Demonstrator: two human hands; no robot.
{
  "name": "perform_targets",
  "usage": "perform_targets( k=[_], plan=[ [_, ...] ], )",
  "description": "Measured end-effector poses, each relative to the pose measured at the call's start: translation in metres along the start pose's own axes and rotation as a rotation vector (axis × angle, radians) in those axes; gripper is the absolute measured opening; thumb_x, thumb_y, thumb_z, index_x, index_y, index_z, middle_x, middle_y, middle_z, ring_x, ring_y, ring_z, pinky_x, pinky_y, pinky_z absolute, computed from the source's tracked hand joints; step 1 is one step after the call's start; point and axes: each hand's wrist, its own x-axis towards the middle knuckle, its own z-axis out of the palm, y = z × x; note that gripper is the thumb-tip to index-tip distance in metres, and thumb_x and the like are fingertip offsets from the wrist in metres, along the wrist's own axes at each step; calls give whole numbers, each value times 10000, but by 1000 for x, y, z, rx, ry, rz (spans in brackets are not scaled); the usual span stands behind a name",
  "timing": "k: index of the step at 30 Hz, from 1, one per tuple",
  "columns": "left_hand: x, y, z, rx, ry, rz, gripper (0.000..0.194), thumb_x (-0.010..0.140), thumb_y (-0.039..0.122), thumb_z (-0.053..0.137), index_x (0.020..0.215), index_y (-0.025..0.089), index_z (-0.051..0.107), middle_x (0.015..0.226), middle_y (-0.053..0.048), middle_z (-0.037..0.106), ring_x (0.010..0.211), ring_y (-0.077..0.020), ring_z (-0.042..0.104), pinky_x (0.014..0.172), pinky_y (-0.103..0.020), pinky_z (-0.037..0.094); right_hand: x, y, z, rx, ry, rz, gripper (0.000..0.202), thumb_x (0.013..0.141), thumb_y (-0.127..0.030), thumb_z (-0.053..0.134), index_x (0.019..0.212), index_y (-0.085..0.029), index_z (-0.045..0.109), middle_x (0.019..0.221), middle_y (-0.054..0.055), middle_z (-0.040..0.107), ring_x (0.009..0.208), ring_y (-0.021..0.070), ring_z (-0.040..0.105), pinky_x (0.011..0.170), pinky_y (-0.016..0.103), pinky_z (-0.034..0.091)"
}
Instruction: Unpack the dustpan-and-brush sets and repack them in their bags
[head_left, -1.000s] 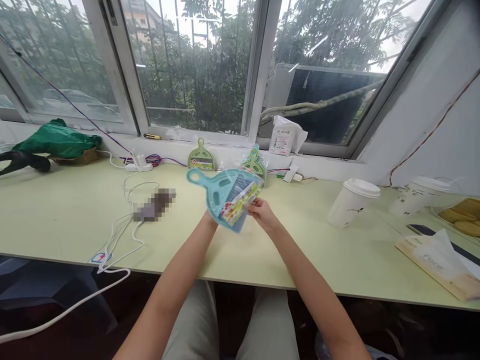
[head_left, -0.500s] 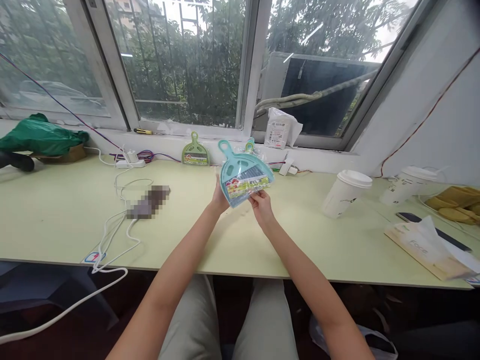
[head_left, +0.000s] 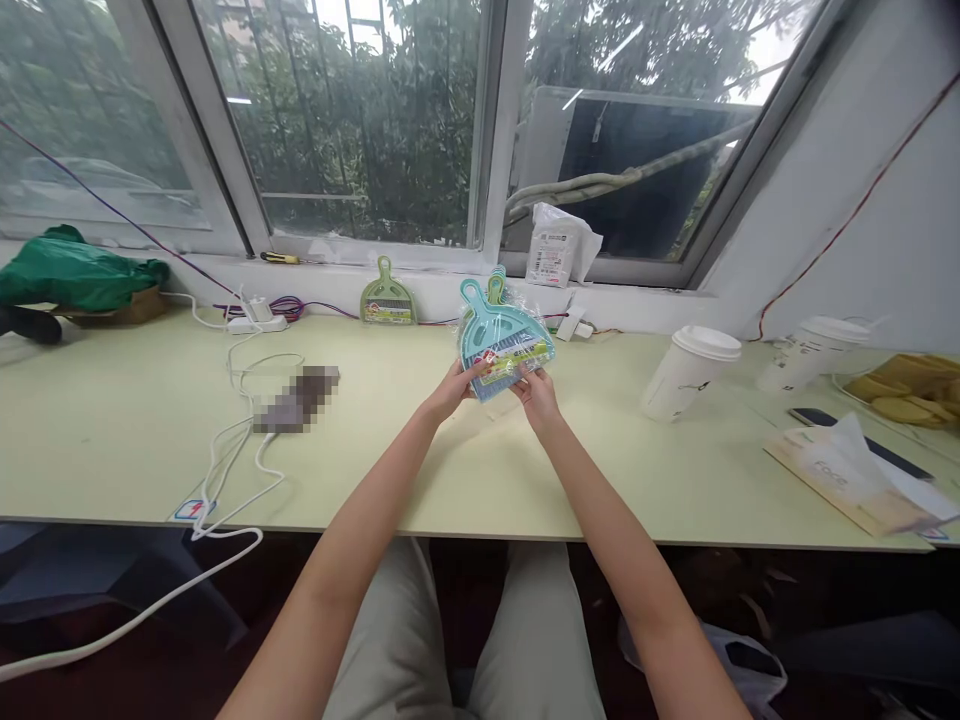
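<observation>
Between my two hands is a light-blue dustpan [head_left: 491, 325] in clear plastic wrap, its handle pointing up and to the left. A dark brush and a colourful label show across its front. My left hand [head_left: 452, 388] is closed on its lower left edge, thumb over the front. At the lower right, my right hand [head_left: 538, 395] grips the edge with fingers partly behind it. Directly behind, the green handle [head_left: 496, 288] of another dustpan pokes out, with more blue beside it. A green dustpan [head_left: 387, 300] with its own label leans against the wall to the left.
White paper cups [head_left: 691, 372], a tissue pack [head_left: 840, 478] and a dark phone [head_left: 862, 445] lie to the right. White cables [head_left: 225, 460] run over the table's left part from a power strip [head_left: 257, 322]. A white package [head_left: 561, 248] sits on the sill.
The blue dustpan has moved right and away from me, now overlapping the dustpans behind it. My left hand has shifted with it, its thumb now on the front. The view has tilted slightly.
</observation>
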Motion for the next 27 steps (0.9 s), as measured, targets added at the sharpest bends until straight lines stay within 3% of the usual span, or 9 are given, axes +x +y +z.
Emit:
perform_targets(
  k=[6, 10, 15, 17, 20, 22, 25, 27],
  plan=[
    [-3, 4, 0, 12, -17, -3, 591, 745, 559, 653, 1195, 205, 506, 1150, -95, 644, 961, -215, 648, 699, -304, 551, 3, -3, -4, -42, -65, -11, 303, 661, -172, 734, 926, -199, 590, 921, 20, 720, 831, 185, 701, 784, 350, 596],
    [-4, 6, 1, 33, -91, 29, 562, 735, 457, 689, 1201, 210, 496, 1178, -94, 623, 945, -206, 641, 731, -356, 567, 0, 1, -3, -16, -44, -78, 311, 657, -179, 734, 938, -189, 600, 948, 31, 717, 889, 194, 692, 827, 357, 588],
    [-1, 2, -1, 69, -35, -9, 570, 685, 338, 713, 1188, 194, 487, 1160, -91, 623, 900, -199, 644, 729, -354, 573, 2, 4, -3, -43, -26, -78, 291, 681, -194, 733, 942, -193, 603, 977, 34, 712, 890, 179, 687, 834, 339, 581],
    [1, 0, -5, 28, -12, -19, 640, 675, 289, 704, 1247, 230, 425, 1194, -74, 606, 894, -199, 652, 731, -371, 578, 6, 0, -9, -149, -77, -9, 253, 701, -231, 732, 922, -178, 619, 957, 50, 714, 858, 178, 691, 829, 336, 577],
    [2, 0, -19, -81, 52, -15, 699, 665, 210, 662, 1289, 273, 354, 1205, -55, 600, 880, -202, 663, 727, -413, 587, 11, -8, -25, -507, -269, 35, 297, 758, -313, 692, 1013, -166, 648, 967, 79, 710, 859, 208, 688, 827, 385, 566],
    [2, -1, -32, -134, 102, -32, 672, 668, 188, 630, 1278, 264, 358, 1160, -54, 622, 854, -199, 669, 694, -397, 596, 12, -11, -37, -920, -304, -116, 318, 799, -312, 643, 1100, -212, 648, 1020, 73, 692, 905, 234, 673, 822, 426, 555],
    [2, -2, -50, -180, 163, -113, 548, 696, 196, 575, 1222, 193, 424, 1069, -82, 651, 785, -194, 678, 588, -300, 586, 9, -11, -48, -1573, -248, -547, 407, 806, -182, 602, 1199, -289, 618, 1256, 90, 583, 1135, 296, 561, 892, 471, 498],
    [1, -3, -55, -231, 168, -152, 448, 718, 199, 536, 1159, 140, 479, 1039, -108, 655, 779, -200, 682, 557, -268, 575, 4, -9, -47, -1801, -293, -814, 569, 812, -125, 574, 1340, -317, 494, 1430, 96, 431, 1294, 313, 416, 974, 497, 422]
  ],
)
